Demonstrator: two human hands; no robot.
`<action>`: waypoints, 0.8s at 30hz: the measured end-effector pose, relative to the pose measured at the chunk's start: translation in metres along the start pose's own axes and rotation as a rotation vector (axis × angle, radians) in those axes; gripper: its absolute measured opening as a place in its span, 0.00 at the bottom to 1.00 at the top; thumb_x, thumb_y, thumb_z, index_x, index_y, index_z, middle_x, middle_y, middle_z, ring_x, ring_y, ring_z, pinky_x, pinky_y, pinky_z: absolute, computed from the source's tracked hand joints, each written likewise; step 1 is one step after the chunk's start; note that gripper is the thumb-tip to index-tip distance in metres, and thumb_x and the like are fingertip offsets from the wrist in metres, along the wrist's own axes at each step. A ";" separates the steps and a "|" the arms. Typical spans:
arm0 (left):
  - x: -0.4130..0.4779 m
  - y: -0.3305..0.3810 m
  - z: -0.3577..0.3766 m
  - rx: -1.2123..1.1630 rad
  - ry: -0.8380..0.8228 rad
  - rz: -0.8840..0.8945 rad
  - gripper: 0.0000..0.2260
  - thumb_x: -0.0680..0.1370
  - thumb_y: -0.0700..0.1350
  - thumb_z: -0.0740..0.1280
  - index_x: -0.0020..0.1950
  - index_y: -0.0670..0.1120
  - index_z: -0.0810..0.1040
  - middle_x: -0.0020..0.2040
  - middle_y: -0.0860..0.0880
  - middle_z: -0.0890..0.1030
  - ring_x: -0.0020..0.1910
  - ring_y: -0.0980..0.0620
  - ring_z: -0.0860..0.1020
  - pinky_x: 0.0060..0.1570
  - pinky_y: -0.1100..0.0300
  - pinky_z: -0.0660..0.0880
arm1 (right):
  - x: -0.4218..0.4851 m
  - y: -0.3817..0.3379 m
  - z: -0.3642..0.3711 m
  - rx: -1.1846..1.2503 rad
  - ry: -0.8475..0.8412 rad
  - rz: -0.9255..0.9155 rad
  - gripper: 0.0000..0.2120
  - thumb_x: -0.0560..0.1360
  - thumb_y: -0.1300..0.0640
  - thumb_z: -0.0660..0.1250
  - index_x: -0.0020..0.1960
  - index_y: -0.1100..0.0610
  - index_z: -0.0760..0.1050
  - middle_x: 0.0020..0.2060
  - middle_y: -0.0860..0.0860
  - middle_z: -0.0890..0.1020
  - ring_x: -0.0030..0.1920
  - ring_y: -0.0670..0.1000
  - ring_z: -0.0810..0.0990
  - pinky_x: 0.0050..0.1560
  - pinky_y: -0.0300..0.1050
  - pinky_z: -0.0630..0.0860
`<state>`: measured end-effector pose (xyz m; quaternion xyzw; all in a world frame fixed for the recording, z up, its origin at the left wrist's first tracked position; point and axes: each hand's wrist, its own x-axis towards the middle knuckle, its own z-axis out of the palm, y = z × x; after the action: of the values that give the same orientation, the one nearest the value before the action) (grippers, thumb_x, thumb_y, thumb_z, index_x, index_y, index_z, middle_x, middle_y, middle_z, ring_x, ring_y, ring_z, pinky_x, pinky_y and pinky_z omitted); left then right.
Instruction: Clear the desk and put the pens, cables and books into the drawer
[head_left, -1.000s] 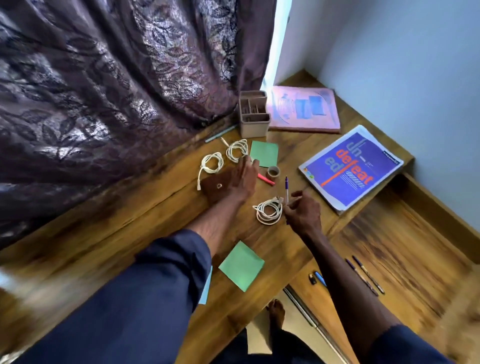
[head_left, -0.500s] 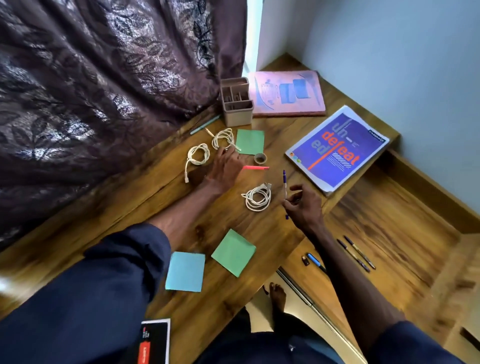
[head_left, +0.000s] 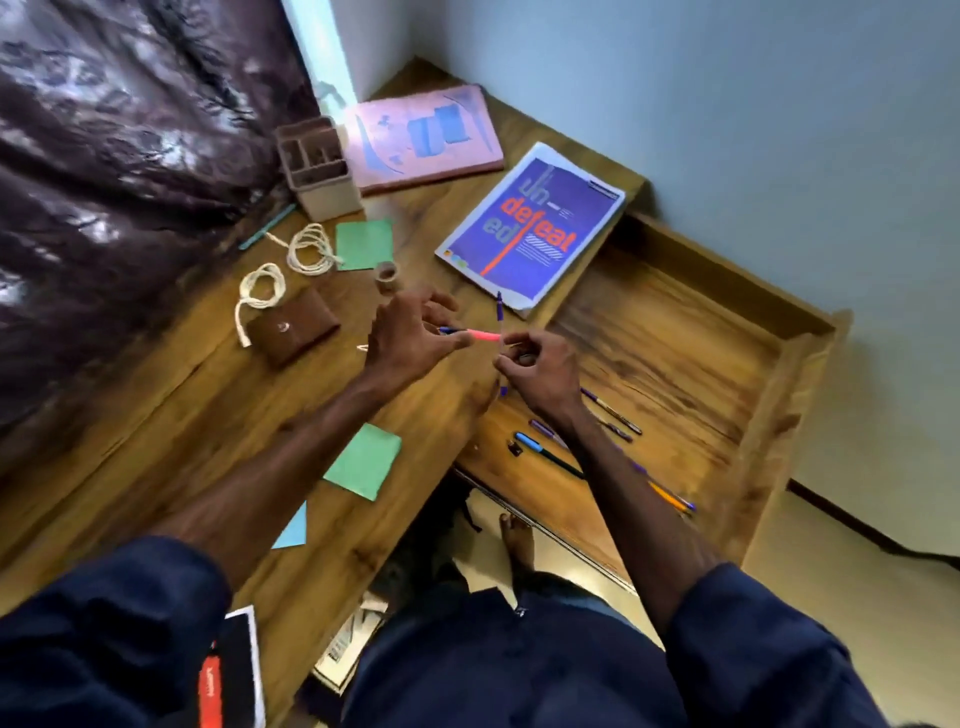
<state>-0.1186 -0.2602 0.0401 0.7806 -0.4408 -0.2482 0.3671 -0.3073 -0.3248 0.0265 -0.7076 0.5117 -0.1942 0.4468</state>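
My left hand (head_left: 410, 332) pinches a pink-orange pen (head_left: 480, 336); my right hand (head_left: 535, 366) grips an upright purple pen (head_left: 500, 312), both over the wooden surface (head_left: 156, 441) edge. Several pens (head_left: 550, 454) already lie in the open wooden drawer (head_left: 675, 332). Two coiled white cables (head_left: 310, 248) and the purple "undefeated" book (head_left: 535, 228) and pink book (head_left: 421, 137) remain out.

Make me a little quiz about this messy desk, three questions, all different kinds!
1. True or false: the drawer is open.
2. How many white cable coils lie beside the brown pouch near the curtain?
3. Which of the hands holds the pink pen? A) left hand B) right hand C) neither

Key
1. True; pens already lie inside it.
2. Two, the near coil and the far coil.
3. A; the right hand holds a purple pen upright.
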 end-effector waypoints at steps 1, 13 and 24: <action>-0.004 0.010 0.015 -0.106 -0.023 -0.051 0.21 0.64 0.50 0.84 0.52 0.47 0.83 0.43 0.51 0.88 0.39 0.59 0.85 0.41 0.63 0.82 | -0.004 0.009 -0.010 0.008 0.006 0.006 0.11 0.71 0.60 0.76 0.52 0.58 0.84 0.40 0.49 0.85 0.37 0.40 0.81 0.38 0.32 0.78; -0.043 0.084 0.197 -0.694 -0.184 -0.504 0.07 0.75 0.38 0.76 0.50 0.40 0.82 0.45 0.41 0.85 0.33 0.57 0.85 0.28 0.69 0.75 | -0.035 0.151 -0.142 -0.029 0.092 0.275 0.12 0.70 0.63 0.74 0.52 0.56 0.86 0.41 0.52 0.87 0.42 0.48 0.85 0.51 0.50 0.82; -0.066 0.081 0.269 -0.682 -0.261 -0.764 0.18 0.75 0.39 0.76 0.62 0.36 0.77 0.53 0.37 0.85 0.43 0.45 0.86 0.44 0.57 0.83 | -0.050 0.256 -0.180 -0.504 -0.222 0.353 0.07 0.74 0.58 0.73 0.51 0.53 0.86 0.48 0.51 0.87 0.49 0.51 0.85 0.52 0.46 0.81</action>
<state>-0.3833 -0.3259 -0.0554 0.6844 -0.0610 -0.5886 0.4258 -0.6005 -0.3780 -0.0827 -0.7133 0.6064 0.0974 0.3376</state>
